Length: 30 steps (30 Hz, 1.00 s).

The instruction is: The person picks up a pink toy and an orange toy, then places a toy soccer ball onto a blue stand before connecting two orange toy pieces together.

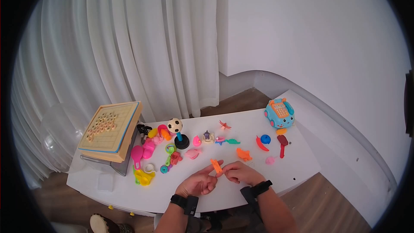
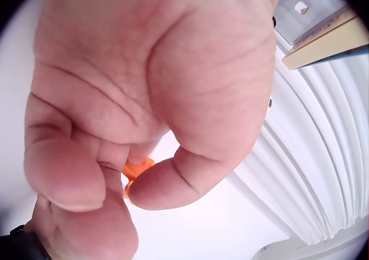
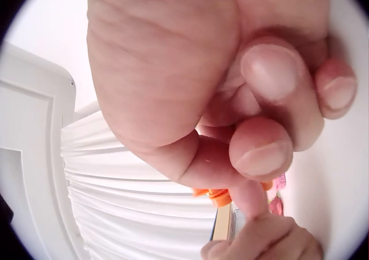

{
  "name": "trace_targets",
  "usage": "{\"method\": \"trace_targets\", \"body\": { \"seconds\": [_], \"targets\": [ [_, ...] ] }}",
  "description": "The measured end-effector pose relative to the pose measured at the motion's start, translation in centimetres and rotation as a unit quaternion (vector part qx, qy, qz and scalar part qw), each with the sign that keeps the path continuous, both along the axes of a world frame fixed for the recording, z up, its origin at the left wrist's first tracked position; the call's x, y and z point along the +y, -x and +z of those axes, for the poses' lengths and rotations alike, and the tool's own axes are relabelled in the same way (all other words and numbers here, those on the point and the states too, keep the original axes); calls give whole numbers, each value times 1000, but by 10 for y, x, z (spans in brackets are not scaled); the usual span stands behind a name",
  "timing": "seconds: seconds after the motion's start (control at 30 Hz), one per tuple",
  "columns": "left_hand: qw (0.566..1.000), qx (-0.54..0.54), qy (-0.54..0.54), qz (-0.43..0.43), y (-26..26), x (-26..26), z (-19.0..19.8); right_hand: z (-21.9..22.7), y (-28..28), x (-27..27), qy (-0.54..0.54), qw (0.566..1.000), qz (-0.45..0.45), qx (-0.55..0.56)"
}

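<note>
A small orange plastic toy (image 1: 216, 166) is pinched by the thumb and forefinger of my left hand (image 1: 199, 183), just above the table's front part. Part of this orange toy (image 2: 137, 169) shows behind the left thumb in the left wrist view. My right hand (image 1: 243, 173) has curled fingers, with its forefinger reaching to the lower end of the toy; I cannot tell whether it grips it. In the right wrist view orange pieces (image 3: 220, 197) appear below the right thumb, beside a left finger. Another orange toy (image 1: 244, 154) lies just beyond the hands.
The white table (image 1: 254, 185) carries several small toys. A board-game box (image 1: 110, 131) tilts at the left, near a pink spoon (image 1: 137, 155) and a football on a stand (image 1: 175, 125). A blue toy phone (image 1: 279, 114) stands far right, behind a red toy hammer (image 1: 282, 144).
</note>
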State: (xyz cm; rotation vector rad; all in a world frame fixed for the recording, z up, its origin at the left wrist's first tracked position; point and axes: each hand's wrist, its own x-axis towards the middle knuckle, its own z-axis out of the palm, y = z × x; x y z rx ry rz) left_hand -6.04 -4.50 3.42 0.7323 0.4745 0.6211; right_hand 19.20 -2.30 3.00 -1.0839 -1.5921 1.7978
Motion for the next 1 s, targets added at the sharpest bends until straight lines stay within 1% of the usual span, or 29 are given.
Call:
{"method": "trace_targets", "body": {
  "seconds": [0.03,0.07,0.13,0.27,0.33,0.37,0.43,0.47,0.53,0.57,0.63,0.7,0.77,0.83,0.93,0.97,1.0],
  "targets": [
    [1000,9,15,0,0,1,0,-1,-2,1,-23,999,24,25],
    [1000,9,15,0,1,4,-4,-1,-4,0,-23,999,24,24],
    [998,10,45,-37,2,9,-12,11,-4,-6,-10,995,-7,100],
    [998,34,40,-26,2,7,-12,20,0,-9,4,996,-24,85],
    [999,3,13,-53,3,8,-11,16,3,-6,10,999,-30,21],
    [998,3,14,-53,2,6,-9,12,3,-5,11,999,-31,21],
    [1000,-3,-9,-2,-1,0,1,4,2,-1,14,1000,-22,-16],
    [1000,-3,-9,-2,-1,0,1,1,0,0,15,1000,-22,-16],
    [1000,-7,-13,3,-2,0,0,-1,-5,2,-7,999,22,27],
    [1000,-7,-13,3,0,4,-7,-1,-5,0,-7,999,22,27],
    [998,0,36,-42,3,11,-19,11,-3,-7,7,994,-31,105],
    [999,13,34,-32,4,11,-20,26,-1,-12,8,995,-32,95],
    [999,27,32,-23,3,8,-14,26,1,-11,10,996,-33,87],
    [1000,-2,6,-11,1,3,-6,12,3,-6,10,999,-42,-2],
    [1000,6,-22,10,-1,0,2,4,2,-2,15,999,-28,-21],
    [1000,6,-22,10,0,1,-3,2,0,-1,14,999,-28,-21],
    [1000,10,8,7,1,4,-11,2,-3,-1,9,1000,-10,18]
  ]
}}
